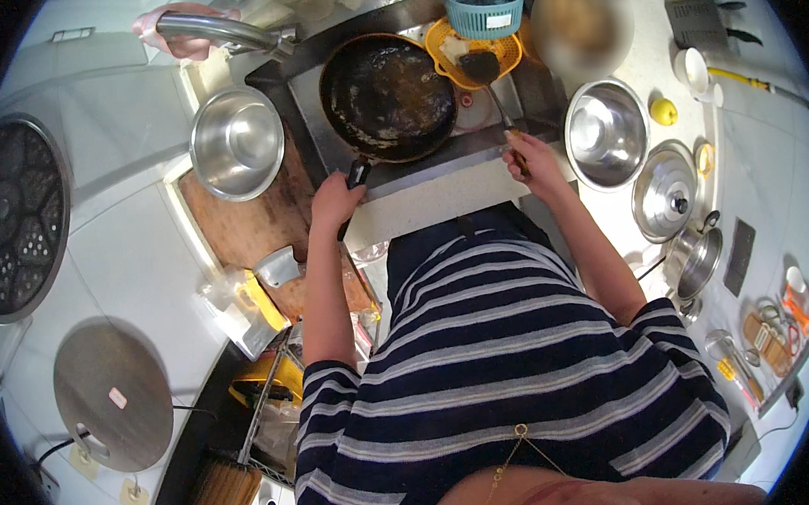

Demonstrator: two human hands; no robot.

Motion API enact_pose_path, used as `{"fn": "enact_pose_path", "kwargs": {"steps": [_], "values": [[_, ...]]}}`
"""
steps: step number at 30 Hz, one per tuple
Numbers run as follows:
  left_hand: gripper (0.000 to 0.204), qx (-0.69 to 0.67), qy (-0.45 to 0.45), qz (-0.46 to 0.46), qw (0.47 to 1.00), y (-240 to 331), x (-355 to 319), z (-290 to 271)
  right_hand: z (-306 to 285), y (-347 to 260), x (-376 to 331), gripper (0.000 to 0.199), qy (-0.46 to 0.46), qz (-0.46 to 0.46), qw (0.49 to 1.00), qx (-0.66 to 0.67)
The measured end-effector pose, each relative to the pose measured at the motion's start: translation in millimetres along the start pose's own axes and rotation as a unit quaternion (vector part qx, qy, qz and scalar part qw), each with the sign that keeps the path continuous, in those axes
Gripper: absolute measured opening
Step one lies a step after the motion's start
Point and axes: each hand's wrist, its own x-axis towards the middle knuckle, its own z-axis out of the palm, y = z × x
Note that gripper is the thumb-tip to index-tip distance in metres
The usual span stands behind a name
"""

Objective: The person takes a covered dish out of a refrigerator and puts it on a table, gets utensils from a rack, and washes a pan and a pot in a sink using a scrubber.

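My left hand [337, 201] is closed around the black handle of a frying pan [388, 96]. The pan's dark inside is worn and streaked with pale residue, and it sits over a metal sink [308, 106]. In my right hand [534, 163] is a spatula [479, 68] with a dark blade and a long handle. Its blade is over a yellow strainer basket [509, 47], right of the pan; whether they touch I cannot tell. Some pale bits lie in that basket. Behind it is a blue-green basket [486, 21].
A steel bowl [237, 142] stands left by the faucet [224, 29], above a wooden cutting board [236, 221] with a cleaver [278, 267]. On the right counter are another steel bowl [607, 135], a pot lid [665, 190], a saucepan [694, 261] and a yellow fruit [664, 112].
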Motion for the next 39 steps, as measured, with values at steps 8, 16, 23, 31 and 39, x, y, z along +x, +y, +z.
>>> {"fn": "enact_pose_path", "kwargs": {"steps": [8,16,23,31,39], "values": [[0.019,-0.62,-0.263,-0.142,0.725,11,-11,-12,46,20,54,0.016,0.025,-0.023,0.999,0.011],[0.021,-0.614,-0.212,-0.145,0.747,37,-38,5,50,43,31,0.026,0.037,-0.117,0.985,-0.122],[0.024,-0.447,-0.065,-0.13,0.883,42,-73,8,37,42,33,0.046,0.038,-0.167,0.971,-0.165],[0.043,-0.197,0.022,-0.111,0.974,42,-103,-1,32,46,33,0.052,0.089,-0.217,0.936,-0.263],[0.048,-0.012,0.102,-0.08,0.991,47,-109,22,30,48,31,0.06,0.115,-0.21,0.942,-0.237]]}}
